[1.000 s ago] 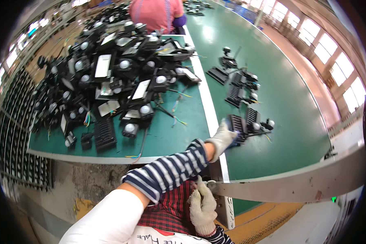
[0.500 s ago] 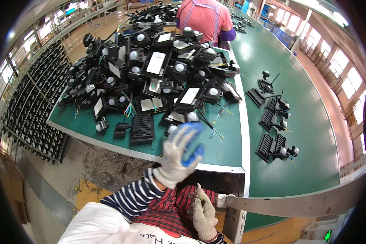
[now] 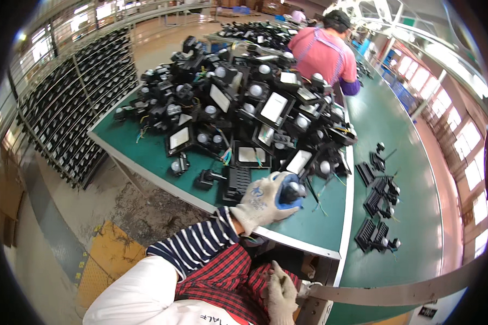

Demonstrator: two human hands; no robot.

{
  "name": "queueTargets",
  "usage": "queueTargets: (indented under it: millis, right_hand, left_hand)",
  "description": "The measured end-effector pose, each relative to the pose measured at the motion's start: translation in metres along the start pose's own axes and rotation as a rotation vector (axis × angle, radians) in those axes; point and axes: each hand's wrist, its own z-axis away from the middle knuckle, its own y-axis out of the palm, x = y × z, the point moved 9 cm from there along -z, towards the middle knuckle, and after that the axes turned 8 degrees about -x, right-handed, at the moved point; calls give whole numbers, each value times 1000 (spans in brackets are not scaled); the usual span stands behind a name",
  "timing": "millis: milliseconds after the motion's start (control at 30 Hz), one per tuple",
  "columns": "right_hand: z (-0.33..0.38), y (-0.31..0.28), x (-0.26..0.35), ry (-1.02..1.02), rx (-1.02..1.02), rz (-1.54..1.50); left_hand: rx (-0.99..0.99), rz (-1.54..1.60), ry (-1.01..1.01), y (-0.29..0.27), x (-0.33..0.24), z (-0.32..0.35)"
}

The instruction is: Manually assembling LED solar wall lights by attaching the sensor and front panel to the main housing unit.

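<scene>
Floodlights (image 3: 274,107) on green tabletop (image 3: 325,225) near rack (image 3: 87,103)

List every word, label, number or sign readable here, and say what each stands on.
I won't copy wording; here is where it stands.
White garment: black capital letters near the picture's lower edge.
Left hand: blue printed mark on the glove, too small to read.
Metal post: dark marks, too small to read.
Dark sign at lower right: light marks, too small to read.
</scene>
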Motion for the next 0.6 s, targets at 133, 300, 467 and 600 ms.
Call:
queueTargets:
  millis: [133, 300, 467, 600]
  right_hand:
    - [-13, -20, -10, 449, -260, -109]
    - [-36, -44, 18, 114, -165, -315]
    - [-26, -19, 49, -151, 62, 240]
    - [-31, -8, 17, 362, 17, -647]
  left_hand:
    - [97, 697, -170, 5, 9, -8]
    - [457, 1051, 78, -2, -40, 27]
    - [493, 1060, 54, 2, -42, 91]
    - [209, 1097, -432, 7, -11, 128]
